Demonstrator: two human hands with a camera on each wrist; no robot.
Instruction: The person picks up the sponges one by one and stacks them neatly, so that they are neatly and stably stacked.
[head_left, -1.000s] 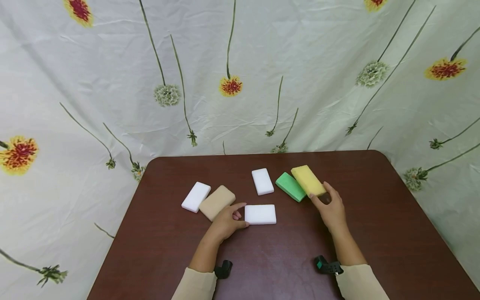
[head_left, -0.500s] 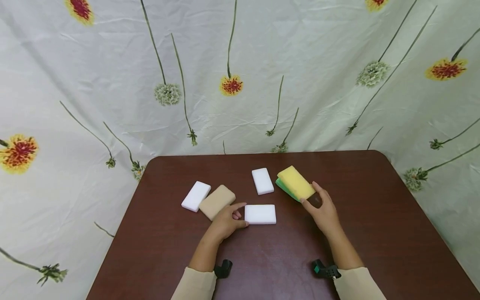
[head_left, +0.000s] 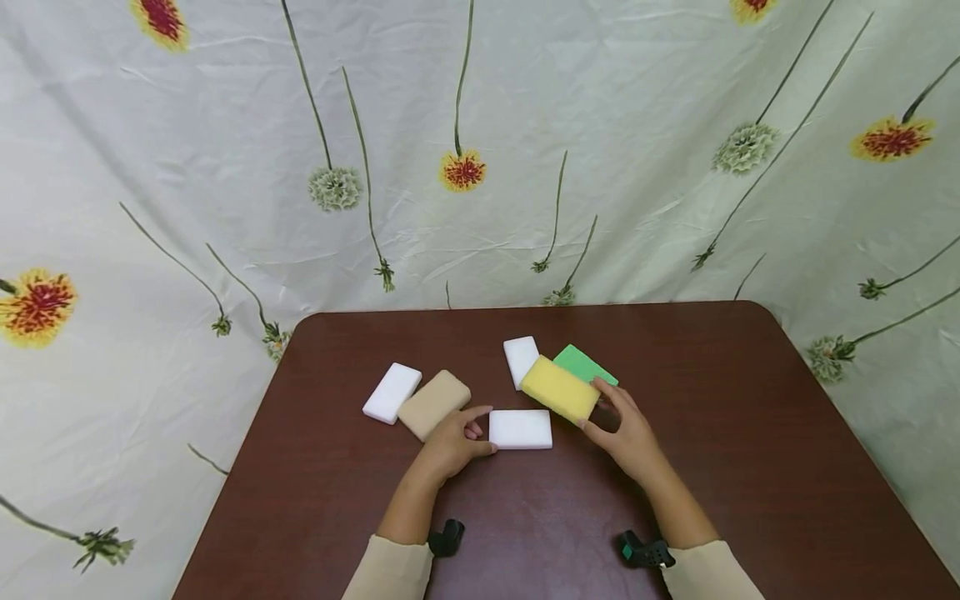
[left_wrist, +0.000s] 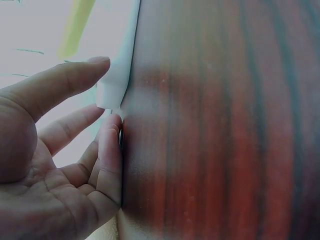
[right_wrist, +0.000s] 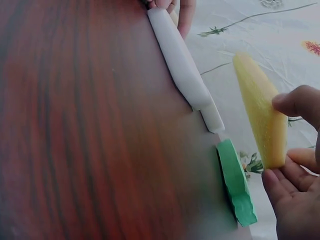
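Observation:
My right hand [head_left: 626,433] pinches the right end of a yellow rectangular block [head_left: 558,389] between thumb and fingers. In the right wrist view the yellow block [right_wrist: 260,112] is raised off the table, on its edge to the camera. My left hand [head_left: 452,447] has thumb and index finger at the left corners of a white block [head_left: 521,429], which lies flat. The left wrist view shows the thumb against this white block [left_wrist: 116,82], other fingers curled on the table. Behind the yellow block lie a green block [head_left: 585,365] and a second white block [head_left: 519,357], both partly covered by it.
Left of the white block in hand, a beige block [head_left: 433,404] lies against or over another white block [head_left: 392,393]. All rest on a dark red-brown table [head_left: 337,517]. Beyond its far edge hangs a flower-printed white cloth [head_left: 637,100].
My right hand has carried the yellow block leftward and toward me, across the green block, and turned it to slant the other way. The left hand and its white block have stayed put.

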